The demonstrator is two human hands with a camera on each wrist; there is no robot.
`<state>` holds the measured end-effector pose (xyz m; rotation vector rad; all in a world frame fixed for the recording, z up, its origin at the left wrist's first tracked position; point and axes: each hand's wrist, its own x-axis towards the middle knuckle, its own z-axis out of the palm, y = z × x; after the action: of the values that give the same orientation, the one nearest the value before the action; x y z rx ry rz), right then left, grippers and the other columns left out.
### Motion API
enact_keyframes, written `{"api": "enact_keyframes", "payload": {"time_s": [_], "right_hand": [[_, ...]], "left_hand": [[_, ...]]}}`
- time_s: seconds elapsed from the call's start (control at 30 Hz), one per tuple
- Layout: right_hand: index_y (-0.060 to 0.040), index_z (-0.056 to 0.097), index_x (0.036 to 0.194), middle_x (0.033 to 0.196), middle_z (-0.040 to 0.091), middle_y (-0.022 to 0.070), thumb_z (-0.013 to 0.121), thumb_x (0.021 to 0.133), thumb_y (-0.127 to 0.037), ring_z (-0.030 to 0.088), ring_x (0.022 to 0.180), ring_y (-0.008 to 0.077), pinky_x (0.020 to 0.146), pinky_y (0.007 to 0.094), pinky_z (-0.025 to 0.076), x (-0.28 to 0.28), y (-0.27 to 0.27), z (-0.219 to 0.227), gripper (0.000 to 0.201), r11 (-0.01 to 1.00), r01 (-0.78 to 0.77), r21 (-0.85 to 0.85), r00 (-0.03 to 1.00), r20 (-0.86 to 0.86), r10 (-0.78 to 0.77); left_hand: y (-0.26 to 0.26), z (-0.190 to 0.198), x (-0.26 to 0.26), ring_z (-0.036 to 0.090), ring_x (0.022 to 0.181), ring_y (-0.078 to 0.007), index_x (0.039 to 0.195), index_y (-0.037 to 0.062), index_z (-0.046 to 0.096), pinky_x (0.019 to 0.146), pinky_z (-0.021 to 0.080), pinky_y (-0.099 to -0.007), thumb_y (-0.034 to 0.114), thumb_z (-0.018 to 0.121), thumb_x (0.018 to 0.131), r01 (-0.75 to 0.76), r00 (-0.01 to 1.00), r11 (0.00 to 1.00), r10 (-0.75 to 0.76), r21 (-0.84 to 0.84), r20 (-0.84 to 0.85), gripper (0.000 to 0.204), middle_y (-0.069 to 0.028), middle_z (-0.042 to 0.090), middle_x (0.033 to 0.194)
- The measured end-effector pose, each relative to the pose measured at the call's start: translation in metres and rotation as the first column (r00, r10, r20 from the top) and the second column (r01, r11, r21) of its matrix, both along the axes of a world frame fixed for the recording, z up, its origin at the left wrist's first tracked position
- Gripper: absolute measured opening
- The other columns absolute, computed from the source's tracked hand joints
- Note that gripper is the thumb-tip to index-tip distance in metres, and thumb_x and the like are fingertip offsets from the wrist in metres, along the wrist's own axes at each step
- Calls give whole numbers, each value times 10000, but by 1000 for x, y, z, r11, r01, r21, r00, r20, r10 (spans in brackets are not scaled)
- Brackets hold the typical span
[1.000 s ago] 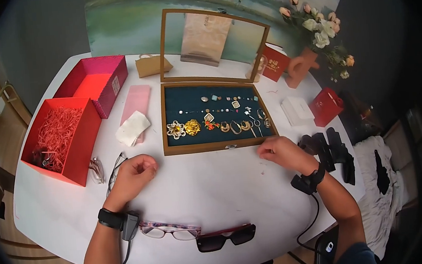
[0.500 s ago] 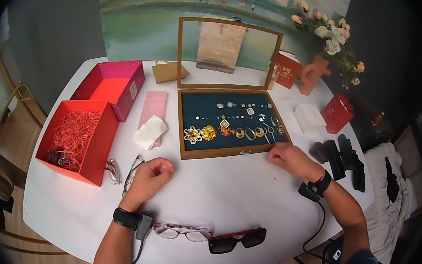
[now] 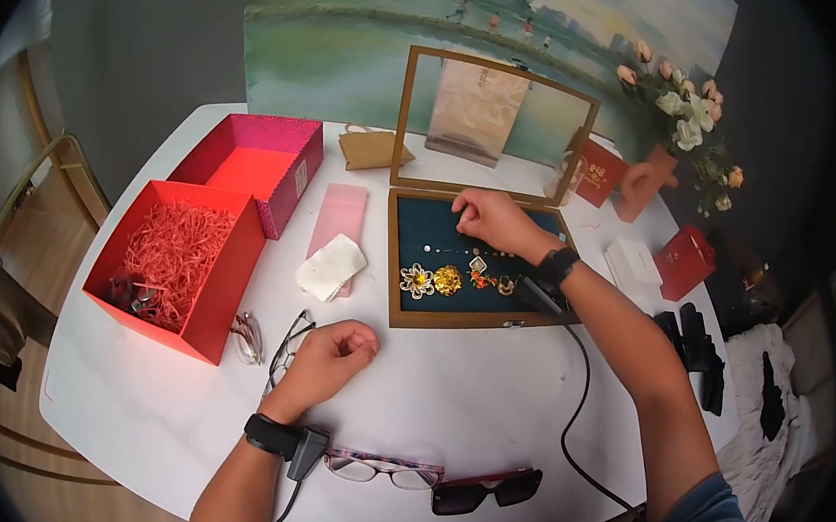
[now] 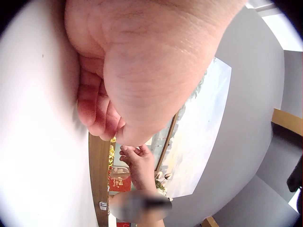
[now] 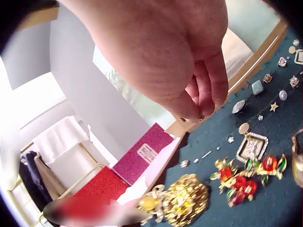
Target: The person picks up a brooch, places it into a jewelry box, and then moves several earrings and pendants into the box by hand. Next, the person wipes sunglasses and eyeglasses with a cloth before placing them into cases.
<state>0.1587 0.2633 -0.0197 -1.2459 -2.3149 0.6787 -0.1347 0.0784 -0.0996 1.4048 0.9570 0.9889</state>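
The right hand (image 3: 499,222) has moved from the front corner of the case (image 3: 453,324) to over its dark lining (image 3: 423,223), among the jewelry (image 5: 186,200). Its fingers are curled, gold specks (image 5: 201,120) at their tips; whether pinched, I cannot tell. The left hand (image 3: 332,363), loosely curled and empty, is over the bench (image 3: 480,405).

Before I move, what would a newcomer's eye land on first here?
Probably the open jewellery case mid-table, with a round gold ornament near its front edge and the right hand over its dark lining. Next, the bright red box of shredded paper, toward the table's left side. Behind the table, a large landscape painting stands out.
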Motion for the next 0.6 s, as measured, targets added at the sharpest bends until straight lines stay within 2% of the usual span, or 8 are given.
{"api": "enact_keyframes", "payload": {"time_s": [0.03, 0.07, 0.2, 0.33, 0.4, 0.5, 0.6], "right_hand": [[30, 592, 1019, 784, 691, 128, 632, 842, 8, 692, 734, 213, 689, 322, 534, -1, 5, -1, 183, 996, 0, 85, 998, 60, -5], [13, 604, 1024, 798, 695, 133, 637, 832, -8, 694, 771, 277, 713, 367, 531, -1, 10, -3, 195, 992, 4, 127, 995, 98, -17], [-25, 619, 1031, 824, 695, 130, 645, 817, -52, 665, 829, 336, 742, 429, 509, -8, 17, -5, 218, 975, 38, 218, 966, 240, -92], [-27, 622, 1016, 828, 692, 132, 643, 809, -45, 663, 836, 334, 737, 431, 510, -10, 20, -8, 209, 962, 2, 272, 959, 272, -78], [-30, 625, 985, 832, 686, 132, 644, 804, -46, 658, 847, 339, 744, 442, 510, -12, 22, -12, 183, 939, -78, 335, 935, 352, -48], [-33, 626, 964, 842, 686, 141, 642, 801, -46, 656, 850, 349, 757, 455, 510, -13, 21, -16, 165, 924, -115, 364, 931, 365, -28], [-29, 623, 935, 835, 682, 152, 643, 810, -58, 651, 851, 361, 767, 464, 509, -13, 20, -23, 130, 890, -166, 425, 928, 373, -5]], "left_hand": [[0, 0, 0, 474, 708, 3, 937, 6, 649, 626, 423, -178, 65, 631, 927, 5, 1000, 1000, -5, -8, -6, 63, 80, 559, 773], [1, 0, 0, 474, 707, 2, 939, 5, 649, 629, 424, -178, 69, 634, 928, 10, 1000, 1000, -11, -17, -12, 67, 80, 558, 771], [1, 0, -1, 479, 711, -1, 942, 5, 652, 637, 431, -179, 76, 635, 929, 6, 998, 1000, -7, -20, -60, 74, 77, 560, 774], [2, -1, 0, 485, 713, -3, 939, 2, 651, 641, 437, -183, 81, 635, 932, 3, 1000, 1000, -3, -1, -30, 80, 75, 564, 775], [2, -1, 1, 486, 714, -4, 937, 1, 650, 641, 437, -184, 81, 636, 932, 2, 1000, 1000, -2, 3, -23, 81, 74, 564, 776], [2, -1, 0, 482, 717, -4, 933, 1, 648, 640, 435, -184, 78, 637, 931, -6, 1000, 1000, 6, -4, -19, 78, 73, 561, 777], [2, 1, -2, 530, 764, -19, 955, 18, 636, 697, 453, -188, 16, 594, 912, 34, 998, 998, -37, -47, -60, 61, 53, 594, 837]]}}
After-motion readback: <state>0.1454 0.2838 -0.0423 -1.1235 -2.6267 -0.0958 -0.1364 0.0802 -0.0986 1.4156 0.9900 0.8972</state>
